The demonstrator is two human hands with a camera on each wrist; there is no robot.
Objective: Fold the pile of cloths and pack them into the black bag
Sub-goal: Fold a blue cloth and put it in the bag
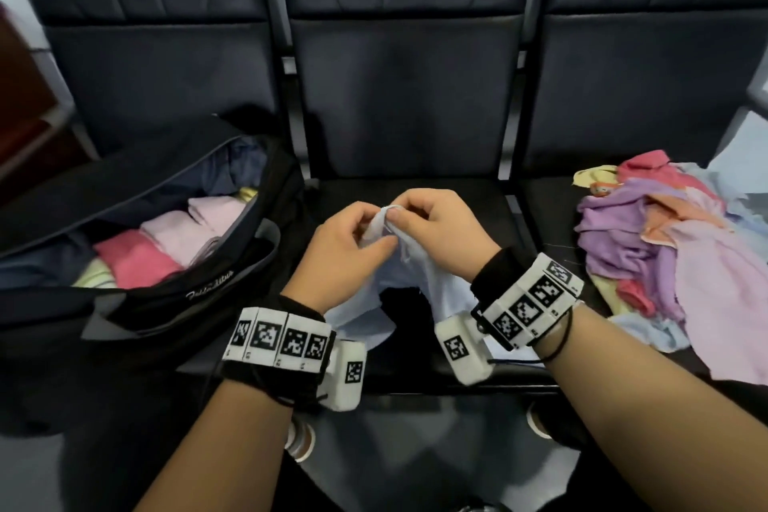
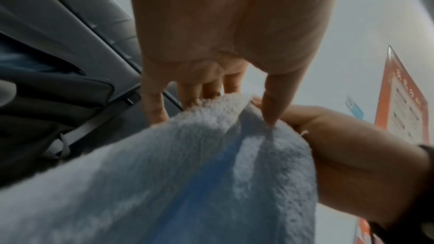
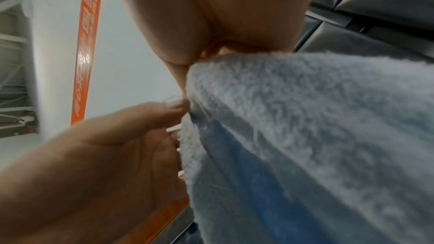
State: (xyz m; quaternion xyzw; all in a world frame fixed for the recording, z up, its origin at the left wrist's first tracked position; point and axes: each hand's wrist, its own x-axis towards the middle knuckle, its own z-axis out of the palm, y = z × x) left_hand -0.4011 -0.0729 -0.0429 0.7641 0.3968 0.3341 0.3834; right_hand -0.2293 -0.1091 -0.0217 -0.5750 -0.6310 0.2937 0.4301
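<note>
Both hands [image 1: 390, 235] pinching pale blue cloth [image 1: 365, 303] top edge together; fingertips hidden, possibly corner.

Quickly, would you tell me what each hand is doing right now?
Left hand: fingers curled, pinching the light blue cloth at its top edge.
Right hand: fingers curled, pinching the same cloth beside the left.

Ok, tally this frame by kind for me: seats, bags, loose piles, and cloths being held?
Seats: 3
Bag: 1
Pile: 1
Cloth: 1, pale blue, pinched by the left hand and the right hand
Total: 6
</note>
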